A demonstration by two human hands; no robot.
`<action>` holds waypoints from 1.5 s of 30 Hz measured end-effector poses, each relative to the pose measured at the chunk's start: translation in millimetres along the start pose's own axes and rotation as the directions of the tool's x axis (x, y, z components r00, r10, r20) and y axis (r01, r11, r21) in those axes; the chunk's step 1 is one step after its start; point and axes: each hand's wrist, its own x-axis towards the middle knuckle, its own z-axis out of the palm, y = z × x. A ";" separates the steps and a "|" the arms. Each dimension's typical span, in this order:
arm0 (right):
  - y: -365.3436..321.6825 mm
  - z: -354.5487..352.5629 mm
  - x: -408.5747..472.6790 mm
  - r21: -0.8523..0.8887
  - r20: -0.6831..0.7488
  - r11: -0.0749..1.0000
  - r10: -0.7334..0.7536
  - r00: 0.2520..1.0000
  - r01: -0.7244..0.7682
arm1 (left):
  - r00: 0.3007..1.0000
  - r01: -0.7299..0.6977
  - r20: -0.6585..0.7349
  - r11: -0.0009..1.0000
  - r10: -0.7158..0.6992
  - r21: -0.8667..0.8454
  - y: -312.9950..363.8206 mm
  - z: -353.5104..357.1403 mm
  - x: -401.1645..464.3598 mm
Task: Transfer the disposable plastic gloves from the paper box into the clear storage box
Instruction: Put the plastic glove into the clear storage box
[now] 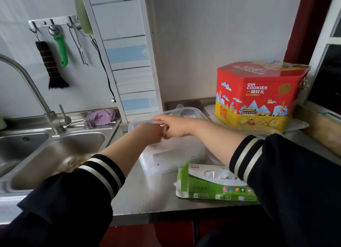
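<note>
The clear storage box (171,163) stands open on the steel counter, a white label on its near wall. Both hands meet over its left part. My left hand (150,134) reaches down into the box, its fingers hidden behind its back. My right hand (172,126) comes in from the right with fingers curled round a thin wad of clear plastic gloves (164,131) between the two hands. The green and white paper box (208,186) lies on its side near the counter's front edge, and more gloves (219,174) show through its torn opening.
A red and yellow cookie tin (258,97) stands at the back right. A steel sink (55,154) with a tap (27,80) lies to the left, a purple cloth (101,116) behind it. Utensils hang on a wall rack (53,23). A window frame borders the right.
</note>
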 end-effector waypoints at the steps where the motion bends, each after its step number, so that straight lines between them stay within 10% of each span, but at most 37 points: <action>1: 3.9 1.9 4.3 0.006 -0.041 0.999 0.037 0.998 -0.037 | 1.000 -0.026 0.001 0.999 0.026 0.022 -0.5 0.9 0.7; 13: 15.2 -2.3 12.7 -0.305 0.013 0.928 0.230 0.973 -0.215 | 0.881 -0.067 -0.469 0.963 -0.067 -0.263 -44.3 -14.2 -13.0; 17: 10.4 -13.7 5.4 -0.197 -0.110 0.963 0.163 0.980 -0.183 | 0.902 -0.171 -0.419 0.807 -0.102 -0.565 -25.9 -14.2 -29.7; 25: 0.6 -53.7 -51.1 -0.141 -0.328 0.987 0.023 0.945 -0.072 | 0.879 -0.132 -0.459 0.857 -0.132 -0.498 -6.2 4.4 -33.5; 29: 18.2 -49.3 -78.3 -0.407 -0.532 0.903 -0.110 0.840 -0.140 | 0.612 -0.194 -0.785 0.944 -0.096 -0.266 12.1 12.5 -45.5; 33: 37.6 -15.0 -117.7 -0.269 -0.598 0.957 -0.257 0.759 0.112 | 0.272 -0.478 -0.962 0.869 0.011 -0.125 45.7 31.6 -63.3; 35: 52.5 11.3 -132.9 -0.153 -0.480 0.980 -0.187 0.857 0.128 | 0.310 -0.534 -0.950 0.830 0.016 -0.160 68.7 44.4 -70.8; 40: 95.5 46.9 -140.5 -0.130 -0.267 0.991 -0.002 0.964 -0.034 | 0.709 -0.492 -0.705 0.724 0.011 -0.484 110.0 78.7 -71.3; 45: 106.1 48.8 -144.0 -0.012 -0.280 0.999 0.042 0.959 -0.047 | 0.791 -0.508 -0.604 0.655 0.099 -0.559 118.0 105.6 -63.5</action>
